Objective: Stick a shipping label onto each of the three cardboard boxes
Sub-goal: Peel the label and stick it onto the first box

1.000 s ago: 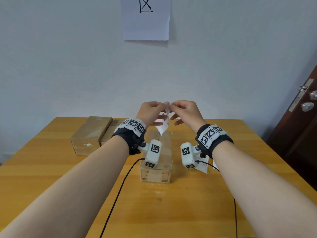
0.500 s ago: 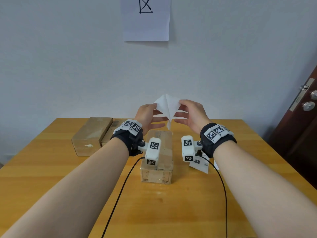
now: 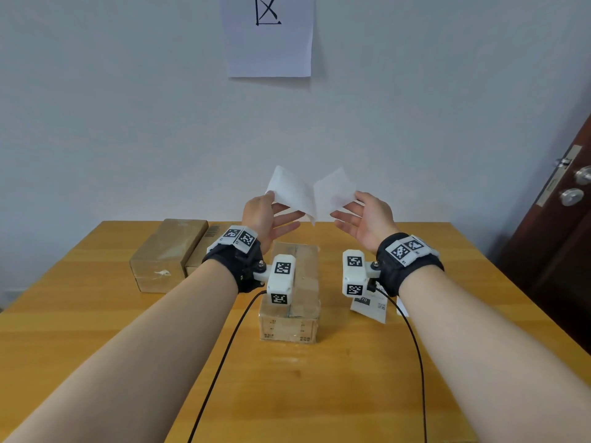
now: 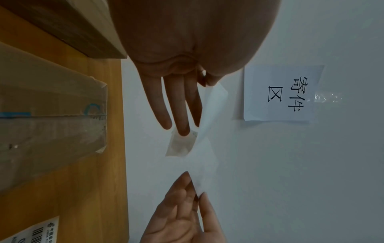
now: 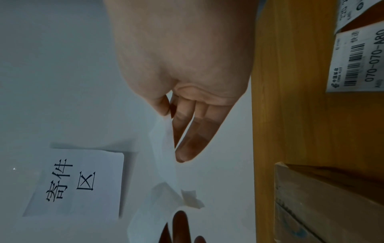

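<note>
Risk first, near to far. The nearest cardboard box stands at the table's middle, below the raised hands, its top bare of any label. The peeled label and its backing sheet are held in the air above it, joined only at a lower corner (which sheet is sticker and which is liner cannot be told for sure). A free sticky sheet is judged likely to curl onto itself or onto a finger, or to tear at that last joined corner if pulled apart too fast. A skewed or wrinkled landing on the box top is also possible, since only one corner of each sheet is gripped.

Grip: the left hand pinches one sheet's corner between thumb and forefinger, the other fingers stretched out loose. The right hand pinches the other sheet's edge likewise, palm turned up, remaining fingers spread.

Spare labels lie flat toward the table's right edge, partly hidden by the right wrist. Two more boxes sit side by side toward the far left corner, no shipping label seen on the nearer one's top.
</note>
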The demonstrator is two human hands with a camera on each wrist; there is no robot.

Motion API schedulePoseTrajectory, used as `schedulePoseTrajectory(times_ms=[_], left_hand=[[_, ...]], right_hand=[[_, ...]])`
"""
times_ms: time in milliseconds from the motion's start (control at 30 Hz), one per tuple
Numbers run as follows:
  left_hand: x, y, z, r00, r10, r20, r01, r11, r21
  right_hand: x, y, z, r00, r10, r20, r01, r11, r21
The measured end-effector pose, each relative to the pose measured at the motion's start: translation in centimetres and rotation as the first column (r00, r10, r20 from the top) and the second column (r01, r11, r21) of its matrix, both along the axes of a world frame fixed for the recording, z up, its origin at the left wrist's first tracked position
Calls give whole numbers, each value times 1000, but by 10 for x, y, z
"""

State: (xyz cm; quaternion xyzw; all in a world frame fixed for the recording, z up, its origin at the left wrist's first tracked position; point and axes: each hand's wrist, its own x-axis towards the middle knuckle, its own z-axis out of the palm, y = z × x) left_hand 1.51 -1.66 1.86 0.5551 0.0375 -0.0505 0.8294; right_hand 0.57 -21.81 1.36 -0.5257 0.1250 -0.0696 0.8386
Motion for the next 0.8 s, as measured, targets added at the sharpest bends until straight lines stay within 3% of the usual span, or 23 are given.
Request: schedulePoseTrajectory(times_ms=[500, 800], left_hand=[[5, -5, -1, 993, 107, 55, -104, 994, -44], [4, -5, -7, 995, 95, 16, -95, 995, -18]], right_hand=[[-4, -30, -17, 966, -220, -135, 223, 975, 1], [-17, -80, -56, 834, -460, -304, 452, 886, -102]])
